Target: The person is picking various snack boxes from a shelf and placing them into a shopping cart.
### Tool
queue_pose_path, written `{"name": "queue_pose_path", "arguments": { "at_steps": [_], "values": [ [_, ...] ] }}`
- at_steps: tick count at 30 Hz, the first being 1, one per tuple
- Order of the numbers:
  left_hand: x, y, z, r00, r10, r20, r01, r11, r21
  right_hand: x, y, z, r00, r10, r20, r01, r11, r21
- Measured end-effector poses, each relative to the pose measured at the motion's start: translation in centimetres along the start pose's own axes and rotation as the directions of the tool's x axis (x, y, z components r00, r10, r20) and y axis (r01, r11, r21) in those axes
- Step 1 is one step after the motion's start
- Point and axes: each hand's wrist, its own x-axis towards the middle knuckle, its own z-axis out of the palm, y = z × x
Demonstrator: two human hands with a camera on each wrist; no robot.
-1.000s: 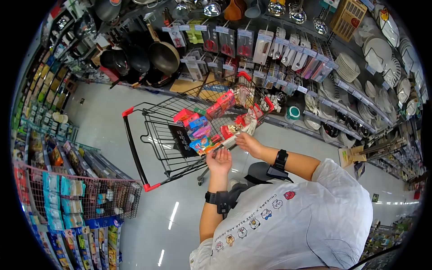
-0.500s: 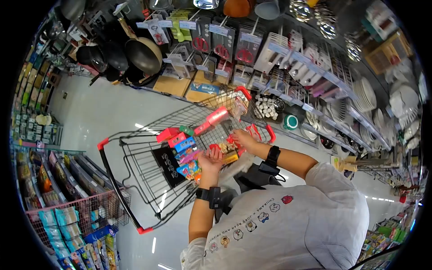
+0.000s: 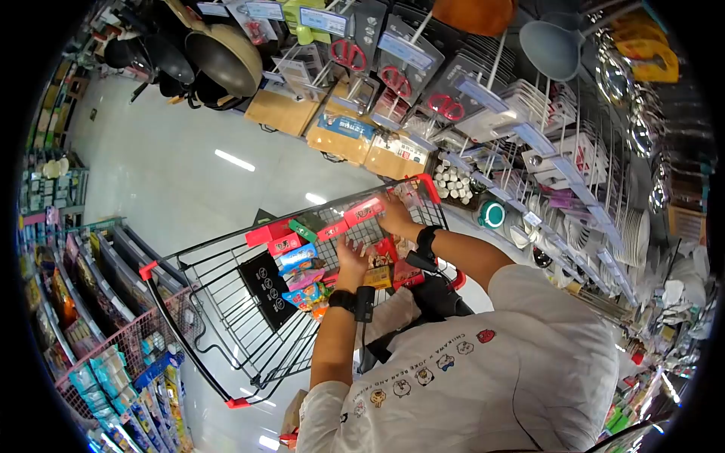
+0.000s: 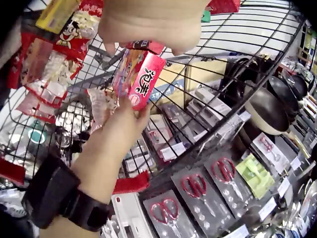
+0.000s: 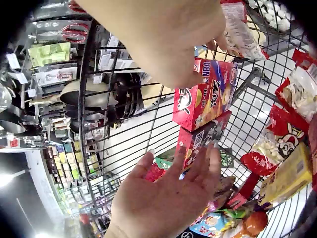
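My right hand point(image 3: 396, 215) grips the far end of a red snack box point(image 3: 365, 211) at the cart's far side; in the left wrist view that hand point(image 4: 121, 129) has its fingers on the box point(image 4: 147, 79). My left hand point(image 3: 353, 262) hangs over the cart, palm up with relaxed fingers, holding nothing; the right wrist view shows its palm point(image 5: 168, 198) below a second, darker red box point(image 5: 200, 141). Beside the boxes in the cart lie a blue packet point(image 3: 297, 258), a green box point(image 3: 303, 230), a yellow box point(image 3: 378, 277) and red snack bags point(image 5: 297, 89).
The wire cart's black handle point(image 3: 185, 340) points left. Along the far side run shelves with pans point(image 3: 223, 60), packaged scissors point(image 3: 396, 79) and a grey ladle point(image 3: 551, 49). A pink wire basket point(image 3: 170, 325) stands at the left, near floor tiles point(image 3: 158, 151).
The view has come closer to the shelves, and the cart has shifted left and down in it. My right hand has moved from the near side of the cart to the red box and taken hold of it.
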Motion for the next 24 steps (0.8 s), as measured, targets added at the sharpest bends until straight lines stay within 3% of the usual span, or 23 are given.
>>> {"name": "queue_pose_path", "arguments": {
  "at_steps": [3,5,11,14,18,21,22,24],
  "values": [
    [1.2,0.4,-0.4,1.000,0.013,0.011,-0.014,0.998,0.065,0.2,0.0,-0.3,0.998,0.021,0.067,-0.009,0.984,-0.176],
    [1.8,0.5,-0.9,0.998,0.010,0.061,-0.013,0.998,0.055,0.3,-0.5,-1.1,0.993,0.024,0.114,-0.002,0.981,-0.192],
    [1.4,0.3,-0.8,0.989,0.008,0.145,-0.019,0.997,0.074,1.0,1.3,1.9,0.985,-0.155,0.079,0.174,0.851,-0.495],
    [3.1,-0.8,-2.3,0.992,-0.019,0.124,0.011,0.998,0.069,0.0,-1.3,-1.5,0.965,-0.104,0.240,0.211,0.852,-0.479],
    [-0.7,-0.3,-2.5,0.983,0.009,0.183,-0.018,0.999,0.047,-2.5,-4.7,-5.3,0.942,-0.165,0.293,0.283,0.861,-0.423],
    [-2.5,-0.8,-4.3,0.951,0.123,0.285,-0.174,0.972,0.161,-4.9,-7.3,-7.0,0.926,-0.281,0.252,0.361,0.857,-0.367],
    [-3.2,-0.8,-4.9,0.910,0.215,0.355,-0.289,0.942,0.168,-5.8,-8.5,-7.8,0.901,-0.348,0.259,0.423,0.838,-0.346],
    [-6.0,-1.1,-6.4,0.883,0.322,0.342,-0.410,0.884,0.226,-7.2,-10.3,-8.4,0.815,-0.514,0.268,0.570,0.794,-0.211]
  ]
}}
